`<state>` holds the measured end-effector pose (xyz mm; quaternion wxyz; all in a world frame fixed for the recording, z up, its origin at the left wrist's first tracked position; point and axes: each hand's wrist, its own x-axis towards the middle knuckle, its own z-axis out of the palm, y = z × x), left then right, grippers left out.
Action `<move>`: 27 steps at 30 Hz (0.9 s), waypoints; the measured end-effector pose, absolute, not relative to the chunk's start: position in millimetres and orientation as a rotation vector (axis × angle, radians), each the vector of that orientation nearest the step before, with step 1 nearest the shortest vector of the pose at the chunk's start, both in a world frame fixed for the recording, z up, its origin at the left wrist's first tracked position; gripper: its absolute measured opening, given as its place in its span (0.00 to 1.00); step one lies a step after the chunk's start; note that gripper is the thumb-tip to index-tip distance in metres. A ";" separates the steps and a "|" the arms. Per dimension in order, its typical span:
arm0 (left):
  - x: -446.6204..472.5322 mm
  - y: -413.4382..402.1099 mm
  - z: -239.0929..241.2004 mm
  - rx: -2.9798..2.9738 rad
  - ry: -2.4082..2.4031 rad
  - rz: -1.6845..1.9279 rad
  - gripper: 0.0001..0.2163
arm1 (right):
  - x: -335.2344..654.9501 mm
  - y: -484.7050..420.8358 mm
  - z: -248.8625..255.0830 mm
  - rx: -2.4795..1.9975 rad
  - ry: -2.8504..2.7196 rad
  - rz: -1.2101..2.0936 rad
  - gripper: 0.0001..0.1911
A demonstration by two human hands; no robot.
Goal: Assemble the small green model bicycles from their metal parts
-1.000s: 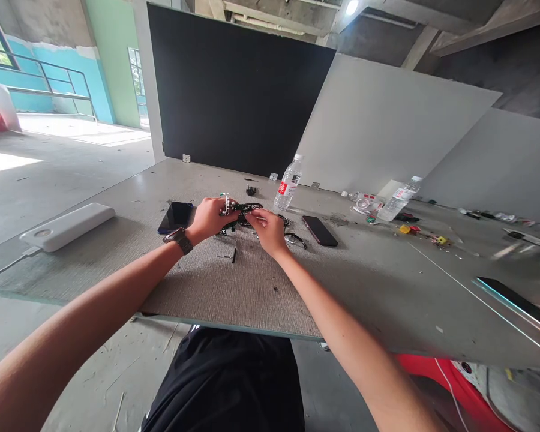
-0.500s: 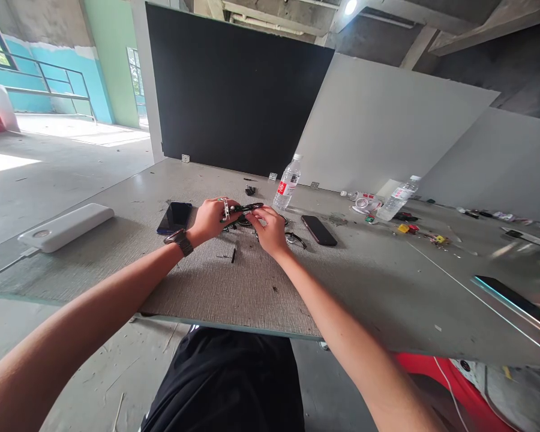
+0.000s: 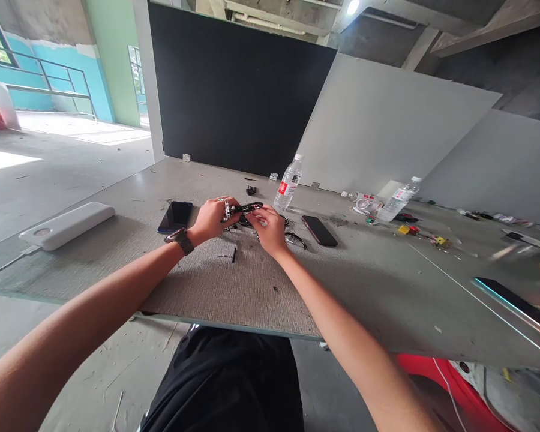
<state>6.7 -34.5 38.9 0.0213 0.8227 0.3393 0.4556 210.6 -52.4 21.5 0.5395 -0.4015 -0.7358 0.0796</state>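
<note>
My left hand (image 3: pixel 212 217), with a watch on the wrist, is closed on a small black and silver assembly (image 3: pixel 243 209) held just above the table (image 3: pixel 198 282). My right hand (image 3: pixel 269 230) sits right beside it with its fingers pinched at the same piece's right end. Under both hands lies a tangle of black rings and wire (image 3: pixel 294 239). A small dark rod (image 3: pixel 234 255) rests on the table just in front of my hands. What exactly the assembly is stays too small to tell.
A dark phone (image 3: pixel 175 216) lies left of my hands, another phone (image 3: pixel 319 230) to the right. A white power bank (image 3: pixel 67 225) sits far left. Two water bottles (image 3: pixel 288 182) (image 3: pixel 398 200) stand behind. Small coloured parts (image 3: pixel 409 228) lie right; another person's hand holds a phone (image 3: pixel 508 298).
My hands have drawn slightly closer together around the small assembly and dropped a little toward the table. Everything else on the table stays where it was.
</note>
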 end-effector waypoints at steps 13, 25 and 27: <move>7.1 -35.8 39.9 2.556 0.987 1.422 0.07 | 211.3 -52.7 21.4 -0.971 -1.756 0.152 0.19; 7.0 -32.9 38.1 2.586 0.989 1.433 0.07 | 209.6 -53.8 23.6 -0.959 -1.738 0.149 0.22; 7.4 -33.3 37.9 2.594 0.982 1.427 0.07 | 209.4 -53.1 23.2 -0.961 -1.707 0.172 0.22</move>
